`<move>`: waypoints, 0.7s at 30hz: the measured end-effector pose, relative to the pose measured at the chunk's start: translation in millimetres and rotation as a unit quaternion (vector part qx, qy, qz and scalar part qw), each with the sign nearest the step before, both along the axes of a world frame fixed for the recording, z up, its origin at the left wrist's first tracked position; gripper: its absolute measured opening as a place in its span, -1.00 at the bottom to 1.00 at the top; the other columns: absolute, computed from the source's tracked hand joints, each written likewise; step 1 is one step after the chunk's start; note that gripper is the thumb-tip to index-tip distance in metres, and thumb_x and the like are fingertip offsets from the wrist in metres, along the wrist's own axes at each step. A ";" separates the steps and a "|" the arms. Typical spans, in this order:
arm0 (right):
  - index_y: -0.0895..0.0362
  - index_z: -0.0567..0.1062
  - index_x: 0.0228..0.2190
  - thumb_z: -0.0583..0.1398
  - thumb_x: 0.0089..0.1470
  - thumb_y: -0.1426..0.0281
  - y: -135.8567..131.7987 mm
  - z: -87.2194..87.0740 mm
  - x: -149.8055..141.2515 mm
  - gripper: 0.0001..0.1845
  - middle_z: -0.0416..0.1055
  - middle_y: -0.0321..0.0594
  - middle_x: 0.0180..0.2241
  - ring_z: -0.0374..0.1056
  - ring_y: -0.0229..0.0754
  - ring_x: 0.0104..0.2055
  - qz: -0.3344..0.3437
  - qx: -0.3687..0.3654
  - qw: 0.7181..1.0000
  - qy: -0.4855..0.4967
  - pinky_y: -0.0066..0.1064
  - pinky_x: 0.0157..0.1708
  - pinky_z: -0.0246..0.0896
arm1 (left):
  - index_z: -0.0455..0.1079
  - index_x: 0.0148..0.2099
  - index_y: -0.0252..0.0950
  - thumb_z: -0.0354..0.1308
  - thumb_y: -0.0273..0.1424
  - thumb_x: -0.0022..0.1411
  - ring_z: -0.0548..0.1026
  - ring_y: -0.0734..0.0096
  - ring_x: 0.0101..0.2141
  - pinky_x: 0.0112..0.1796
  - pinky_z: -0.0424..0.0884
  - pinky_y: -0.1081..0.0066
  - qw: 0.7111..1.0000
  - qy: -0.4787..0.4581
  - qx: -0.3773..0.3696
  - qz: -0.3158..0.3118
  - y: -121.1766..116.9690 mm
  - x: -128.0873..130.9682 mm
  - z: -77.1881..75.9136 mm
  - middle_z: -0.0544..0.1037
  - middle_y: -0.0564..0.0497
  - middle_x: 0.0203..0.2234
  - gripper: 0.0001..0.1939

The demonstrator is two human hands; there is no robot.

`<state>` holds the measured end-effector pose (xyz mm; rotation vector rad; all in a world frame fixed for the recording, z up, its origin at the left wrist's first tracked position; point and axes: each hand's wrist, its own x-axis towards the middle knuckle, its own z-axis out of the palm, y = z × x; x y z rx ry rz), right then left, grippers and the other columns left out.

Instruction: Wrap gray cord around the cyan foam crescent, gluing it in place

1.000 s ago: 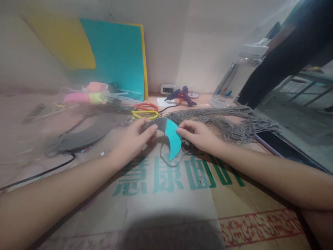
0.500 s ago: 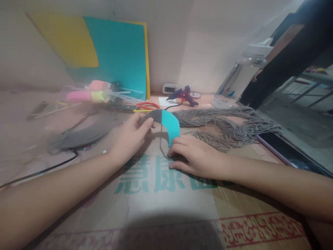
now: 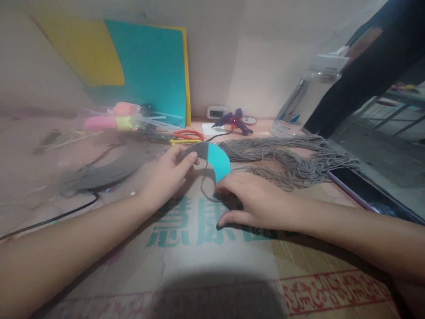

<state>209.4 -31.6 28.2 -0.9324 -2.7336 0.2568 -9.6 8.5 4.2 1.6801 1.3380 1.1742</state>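
Observation:
My left hand (image 3: 168, 175) pinches the grey-wrapped end of a crescent-shaped piece (image 3: 220, 160). Its other part is bare turquoise, curving down to a tip hidden behind my right hand (image 3: 257, 199). From the edge of the wrapping hangs a thin grey cord (image 3: 202, 184), which loops down towards the right fingers. My right hand is low over the cardboard, palm down, with thumb and fingers apart; whether a fingertip touches the cord cannot be seen. Behind the crescent lies a loose bundle of grey cord (image 3: 285, 153).
Red-handled scissors (image 3: 189, 134), a glue gun (image 3: 235, 122) with a red light and a small white display (image 3: 216, 112) sit near the wall. A water bottle (image 3: 295, 102) and a phone (image 3: 361, 188) stand right. Printed cardboard (image 3: 212, 266) covers the front. Someone's dark-clothed leg (image 3: 358, 84) is beyond.
My right hand has left the crescent's outer edge, moved down towards the hanging cord, and spread its thumb from the fingers. The left hand keeps its hold, and the crescent has risen slightly.

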 end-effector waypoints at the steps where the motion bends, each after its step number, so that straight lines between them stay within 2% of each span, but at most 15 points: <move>1: 0.18 0.40 -0.17 0.23 0.04 -0.01 1.1 -2.6 0.6 -0.46 0.42 -0.17 -0.28 0.28 -0.13 -0.24 0.011 0.009 1.000 -0.010 -0.34 -0.25 0.13 | 0.31 -0.31 -0.24 0.07 -0.15 0.26 0.40 0.42 -0.40 -0.31 0.28 0.41 1.000 0.000 0.001 -0.002 0.1 0.3 0.0 0.45 0.10 -0.45 -0.74; 5: 0.16 0.43 -0.29 0.10 0.26 0.27 5.2 -16.8 1.2 -0.79 0.40 -0.20 -0.31 0.26 -0.17 -0.25 0.025 0.036 0.999 -0.024 -0.33 -0.20 0.11 | 0.30 -0.31 -0.24 0.07 -0.16 0.27 0.40 0.43 -0.41 -0.32 0.28 0.41 1.000 0.002 -0.004 -0.006 0.1 1.2 0.8 0.45 0.11 -0.46 -0.74; 8: 0.15 0.40 -0.34 0.08 0.27 0.37 4.3 -16.2 0.0 -0.83 0.38 -0.22 -0.36 0.26 -0.20 -0.28 0.000 0.027 1.000 -0.005 -0.37 -0.24 0.11 | 0.29 -0.32 -0.25 0.08 -0.17 0.26 0.39 0.44 -0.42 -0.33 0.26 0.42 1.000 -0.002 -0.009 -0.003 0.3 1.4 1.3 0.43 0.11 -0.47 -0.75; 12: 0.13 0.36 -0.32 0.05 0.26 0.39 -2.1 9.6 0.4 -0.86 0.41 -0.26 -0.38 0.29 -0.25 -0.34 -0.071 -0.079 0.993 0.040 -0.43 -0.35 0.10 | 0.29 -0.33 -0.25 0.08 -0.17 0.26 0.39 0.43 -0.43 -0.35 0.26 0.42 1.000 -0.004 -0.016 0.002 0.7 0.9 0.8 0.43 0.11 -0.49 -0.75; 15: 0.12 0.32 -0.32 0.02 0.26 0.40 -2.1 31.2 5.0 -0.88 0.43 -0.32 -0.43 0.32 -0.30 -0.40 -0.088 -0.157 0.982 0.063 -0.46 -0.38 0.12 | 0.29 -0.33 -0.24 0.08 -0.16 0.25 0.41 0.41 -0.42 -0.34 0.27 0.41 1.000 -0.001 -0.018 0.007 0.2 0.6 0.9 0.45 0.11 -0.48 -0.74; 21: 0.07 0.42 -0.24 0.09 0.21 0.26 18.1 49.1 25.5 -0.82 0.38 -0.37 -0.51 0.24 -0.32 -0.53 -0.088 -0.146 0.984 0.048 -0.48 -0.54 0.03 | 0.31 -0.34 -0.24 0.08 -0.17 0.25 0.41 0.42 -0.44 -0.35 0.27 0.42 1.000 0.017 -0.017 0.009 -2.0 1.1 3.8 0.45 0.11 -0.50 -0.75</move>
